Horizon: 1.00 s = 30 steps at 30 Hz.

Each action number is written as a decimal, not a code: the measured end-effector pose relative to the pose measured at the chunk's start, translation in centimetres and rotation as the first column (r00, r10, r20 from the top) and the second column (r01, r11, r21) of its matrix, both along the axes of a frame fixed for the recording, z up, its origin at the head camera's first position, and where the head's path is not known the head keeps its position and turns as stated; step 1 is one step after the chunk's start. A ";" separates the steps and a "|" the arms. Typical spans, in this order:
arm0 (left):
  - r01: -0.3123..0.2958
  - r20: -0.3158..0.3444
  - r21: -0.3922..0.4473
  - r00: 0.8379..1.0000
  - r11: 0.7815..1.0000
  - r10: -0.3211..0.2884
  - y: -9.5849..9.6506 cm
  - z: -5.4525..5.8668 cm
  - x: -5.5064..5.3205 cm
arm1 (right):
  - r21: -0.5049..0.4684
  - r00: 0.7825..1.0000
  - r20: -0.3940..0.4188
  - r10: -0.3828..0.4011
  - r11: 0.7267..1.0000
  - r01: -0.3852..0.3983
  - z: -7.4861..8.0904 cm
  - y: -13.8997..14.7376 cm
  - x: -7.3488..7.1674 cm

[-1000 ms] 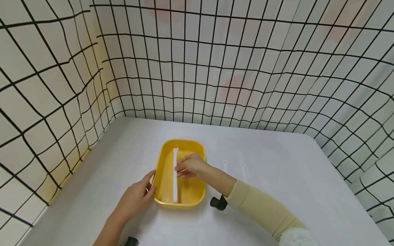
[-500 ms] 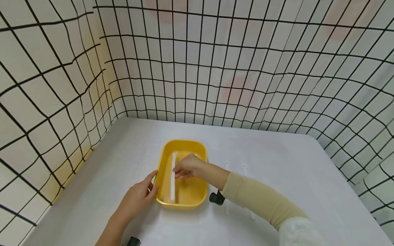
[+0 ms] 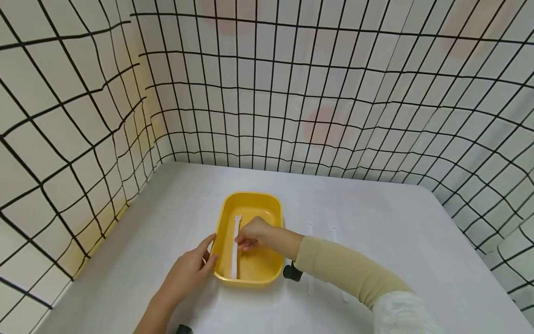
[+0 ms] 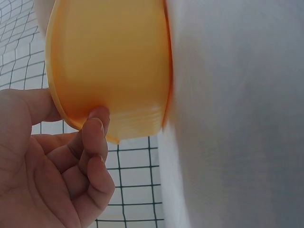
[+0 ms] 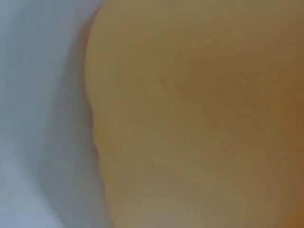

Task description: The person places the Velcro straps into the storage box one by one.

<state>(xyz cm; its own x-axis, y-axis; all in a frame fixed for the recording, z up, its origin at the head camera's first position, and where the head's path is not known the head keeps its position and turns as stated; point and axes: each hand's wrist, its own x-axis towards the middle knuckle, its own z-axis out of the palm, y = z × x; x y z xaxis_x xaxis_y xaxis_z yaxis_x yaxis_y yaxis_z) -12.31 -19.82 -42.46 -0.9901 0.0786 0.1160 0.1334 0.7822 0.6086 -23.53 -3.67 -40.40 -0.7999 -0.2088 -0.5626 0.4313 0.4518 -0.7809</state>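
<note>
In the head view, a long flat white strip (image 3: 235, 253) with a notched far end lies lengthwise within the left half of a yellow tray (image 3: 267, 273). My right hand (image 3: 255, 233) reaches over the tray's right rim and pinches the strip near its middle; its lower fingers are partly hidden. At the tray's left wall, my left hand (image 3: 193, 266) grips the rim. The left wrist view shows that hand (image 4: 57, 161) with the fingers curled against the outside of the yellow wall (image 4: 114, 71). Only the blurred tray wall (image 5: 190, 114) fills the right wrist view, without the hand.
Two similar white strips, a nearer one (image 3: 310, 278) and one farther right (image 3: 334, 234), lie on the white table (image 3: 392, 218), partly covered by the right sleeve. Black wire mesh (image 3: 267, 93) rises behind the table and along its sides.
My right hand has lowered the white strip into the tray and drawn it slightly nearer and left. The left hand keeps its grip on the rim. The head view has shifted slightly.
</note>
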 end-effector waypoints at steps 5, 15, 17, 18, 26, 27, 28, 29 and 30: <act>-0.003 -0.008 0.002 1.000 1.000 0.003 0.0 -0.1 0.1 | 0.028 1.000 -0.002 0.001 1.000 -0.001 -0.5 -0.1 0.0; 0.006 -0.019 0.007 1.000 1.000 -0.006 0.0 0.0 0.2 | -0.001 1.000 0.014 0.013 1.000 -0.013 -1.7 -0.2 -0.6; 0.006 -0.014 0.009 1.000 1.000 -0.006 0.0 0.0 0.1 | 0.010 1.000 0.000 0.005 1.000 -0.005 -1.5 -0.3 -0.4; 0.006 -0.012 0.009 1.000 1.000 -0.006 0.0 0.0 0.1 | 0.012 1.000 -0.005 0.001 1.000 -0.001 -1.5 -0.3 -0.3; 0.005 -0.015 0.003 1.000 1.000 -0.005 0.1 0.1 0.1 | -0.010 0.999 -0.038 -0.022 1.000 0.021 -1.6 -0.5 -0.3; 0.005 -0.017 0.003 1.000 1.000 -0.005 0.1 0.1 0.1 | -0.020 0.999 -0.038 -0.020 1.000 0.020 -1.7 -0.5 -0.3; 0.005 -0.019 0.003 1.000 1.000 -0.005 0.1 0.1 0.1 | -0.031 0.999 -0.040 -0.019 0.999 0.017 -1.8 -0.5 -0.4; 0.005 -0.018 0.004 1.000 1.000 -0.005 0.0 0.1 0.1 | -0.037 0.999 -0.042 -0.018 0.999 0.017 -1.9 -0.5 -0.5; 0.005 -0.020 0.004 1.000 1.000 -0.005 0.0 0.1 0.1 | -0.041 0.999 -0.043 -0.017 0.999 0.015 -1.9 -0.5 -0.5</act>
